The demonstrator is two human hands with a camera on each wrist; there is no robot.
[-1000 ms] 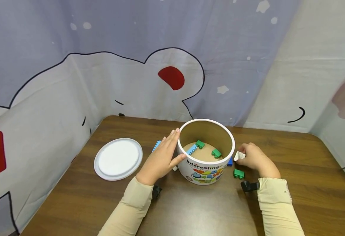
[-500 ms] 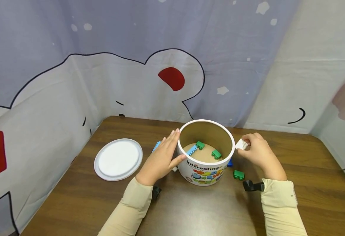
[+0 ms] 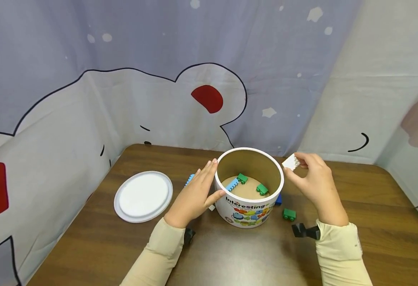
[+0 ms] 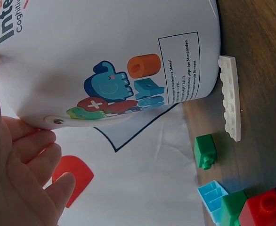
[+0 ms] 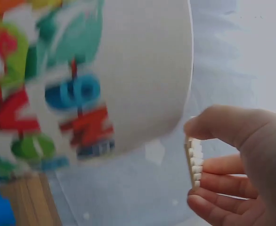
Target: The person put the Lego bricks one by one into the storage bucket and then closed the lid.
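Note:
A white printed bucket [image 3: 249, 206] stands upright on the table, with green bricks [image 3: 262, 189] and a light blue brick [image 3: 232, 184] on its floor. My left hand [image 3: 194, 192] rests against the bucket's left side, fingers extended. Beside the bucket's right rim, my right hand [image 3: 316, 182] pinches a flat white studded brick [image 3: 290, 162] between thumb and fingers. In the right wrist view the same white brick [image 5: 194, 162] is seen edge-on, apart from the bucket wall.
A round white lid [image 3: 143, 196] lies left. Right of the bucket are a green brick [image 3: 289, 214] and a blue brick [image 3: 278, 200]. Behind my left hand lie a white strip brick [image 4: 230, 99], a green brick [image 4: 205, 150], a light blue brick [image 4: 212, 200] and a red brick [image 4: 264, 209].
My right hand has lifted the white brick from the table up to the height of the bucket's rim. My left hand has stayed against the bucket.

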